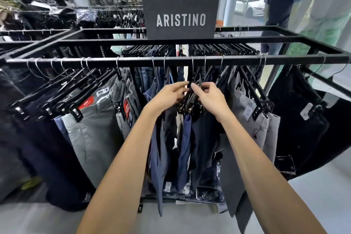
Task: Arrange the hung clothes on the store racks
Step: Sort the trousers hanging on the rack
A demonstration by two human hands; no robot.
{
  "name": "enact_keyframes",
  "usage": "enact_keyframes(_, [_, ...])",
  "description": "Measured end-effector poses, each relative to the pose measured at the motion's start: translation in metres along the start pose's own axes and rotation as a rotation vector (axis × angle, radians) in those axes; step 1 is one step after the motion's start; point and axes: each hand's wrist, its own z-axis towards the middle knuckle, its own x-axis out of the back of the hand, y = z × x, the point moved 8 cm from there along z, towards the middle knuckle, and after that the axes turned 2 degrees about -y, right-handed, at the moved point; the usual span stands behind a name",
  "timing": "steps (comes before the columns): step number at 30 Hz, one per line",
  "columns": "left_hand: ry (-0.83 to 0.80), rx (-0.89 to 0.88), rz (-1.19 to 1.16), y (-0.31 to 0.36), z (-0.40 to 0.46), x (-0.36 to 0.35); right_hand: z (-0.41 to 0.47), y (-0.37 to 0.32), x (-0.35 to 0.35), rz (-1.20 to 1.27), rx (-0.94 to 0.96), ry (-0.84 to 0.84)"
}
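A black metal rack rail [136, 61] runs across in front of me, hung with trousers on black clip hangers. At its middle hang several dark navy trousers [185, 138] on bunched black hangers [190, 100]. My left hand [169, 95] grips these hangers from the left, fingers curled over them. From the right, my right hand [209, 97] holds the same bunch with bent fingers. Grey trousers [95, 131] hang to the left and light grey ones [252, 112] to the right.
A dark "ARISTINO" sign [180, 18] stands on the rack top. Black trousers [302, 125] hang at the right end. More racks of dark clothes [114, 15] fill the back left. A person in dark blue [279, 5] stands by the window at the back right. Pale floor [322, 195] lies below.
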Motion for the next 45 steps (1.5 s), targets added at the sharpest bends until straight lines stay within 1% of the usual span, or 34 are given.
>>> enact_keyframes(2, [0.011,-0.012,0.006,0.002,-0.009,0.015,-0.001,-0.002,-0.009,-0.088,-0.005,-0.054])
enact_keyframes(3, [0.047,-0.025,0.029,0.001,-0.013,0.023,-0.002,-0.003,-0.013,-0.119,-0.014,-0.075])
enact_keyframes(7, [0.338,-0.069,0.112,-0.004,-0.025,0.064,-0.004,-0.007,-0.026,-0.094,-0.081,-0.105])
enact_keyframes(9, [0.428,-0.041,0.166,-0.011,-0.030,0.080,-0.004,-0.012,-0.031,-0.114,-0.114,-0.095])
enact_keyframes(11, [0.475,-0.022,0.232,-0.015,-0.037,0.088,-0.007,-0.023,-0.035,-0.195,-0.113,-0.063])
enact_keyframes(13, [0.505,-0.028,0.318,-0.016,-0.044,0.091,-0.013,-0.037,-0.041,-0.293,-0.081,0.003])
enact_keyframes(16, [0.559,-0.032,0.457,-0.021,-0.053,0.098,-0.022,-0.058,-0.052,-0.417,0.082,0.130])
enact_keyframes(18, [0.584,-0.030,0.491,-0.027,-0.058,0.107,-0.028,-0.071,-0.065,-0.426,0.224,0.165])
enact_keyframes(20, [0.605,-0.066,0.474,-0.030,-0.065,0.119,-0.032,-0.086,-0.084,-0.393,0.397,0.158])
enact_keyframes(22, [0.656,-0.098,0.427,-0.032,-0.075,0.137,-0.034,-0.099,-0.108,-0.359,0.537,0.107])
enact_keyframes(24, [0.735,-0.045,0.436,-0.040,-0.088,0.160,-0.033,-0.107,-0.133,-0.331,0.576,0.036])
enact_keyframes(25, [0.775,0.035,0.494,-0.046,-0.095,0.171,-0.032,-0.110,-0.145,-0.333,0.566,0.010])
enact_keyframes(27, [0.828,0.256,0.665,-0.065,-0.110,0.193,-0.031,-0.115,-0.166,-0.368,0.534,-0.026])
enact_keyframes(29, [0.816,0.416,0.742,-0.083,-0.122,0.208,-0.032,-0.118,-0.180,-0.415,0.503,-0.045])
enact_keyframes(31, [0.793,0.443,0.771,-0.094,-0.128,0.216,-0.037,-0.123,-0.191,-0.484,0.482,-0.033])
enact_keyframes(34, [0.769,0.367,0.832,-0.089,-0.129,0.221,-0.044,-0.136,-0.208,-0.532,0.473,0.010])
enact_keyframes(36, [0.710,0.343,0.791,-0.088,-0.127,0.225,-0.049,-0.149,-0.224,-0.479,0.526,0.000])
enact_keyframes(38, [0.634,0.334,0.690,-0.094,-0.125,0.230,-0.055,-0.162,-0.241,-0.309,0.602,-0.062])
enact_keyframes(40, [0.589,0.287,0.542,-0.100,-0.128,0.236,-0.058,-0.172,-0.257,-0.150,0.642,-0.130])
enact_keyframes(41, [0.590,0.240,0.449,-0.103,-0.131,0.240,-0.059,-0.176,-0.264,-0.125,0.642,-0.156])
enact_keyframes(43, [0.620,0.136,0.223,-0.109,-0.138,0.250,-0.060,-0.181,-0.279,-0.154,0.642,-0.198])
enact_keyframes(44, [0.644,0.102,0.138,-0.113,-0.142,0.256,-0.061,-0.183,-0.286,-0.186,0.653,-0.219])
enact_keyframes(45, [0.682,0.075,0.105,-0.116,-0.146,0.265,-0.062,-0.185,-0.292,-0.228,0.669,-0.237])
